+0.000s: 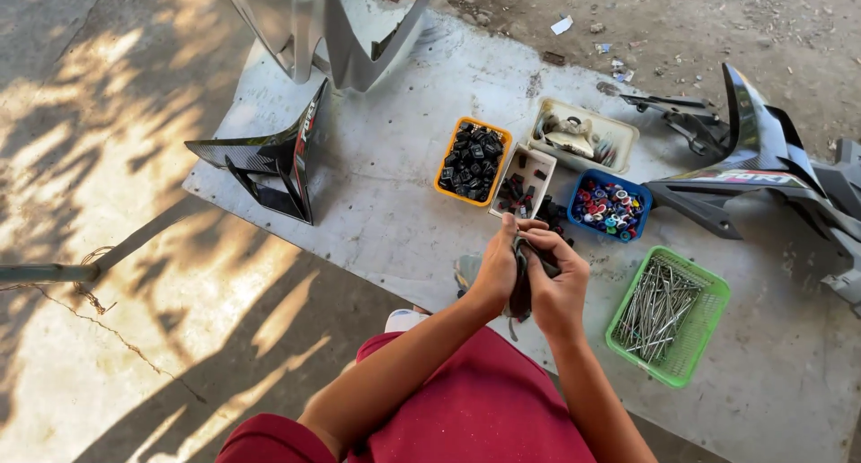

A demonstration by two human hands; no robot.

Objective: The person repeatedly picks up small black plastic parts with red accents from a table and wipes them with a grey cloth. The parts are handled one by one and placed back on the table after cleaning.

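A grey sheet [377, 212] lies on the concrete, with glossy black fairings [269, 158] at its edges and a silver one [305, 23] at the top. On it sit sorted tubs: a green basket [708, 324] of thin metal spokes, an orange tub [446, 171] of black clips, and a blue tub [583, 194] of coloured caps. Both hands meet over the sheet's near edge: the left hand [498, 270] and right hand [558, 288] are closed around a small dark part [522, 279], work on it apparently unfinished.

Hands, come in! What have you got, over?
Left hand and right hand both gripping one small dark part. Held above grey sheet. Green basket of metal rods just right.
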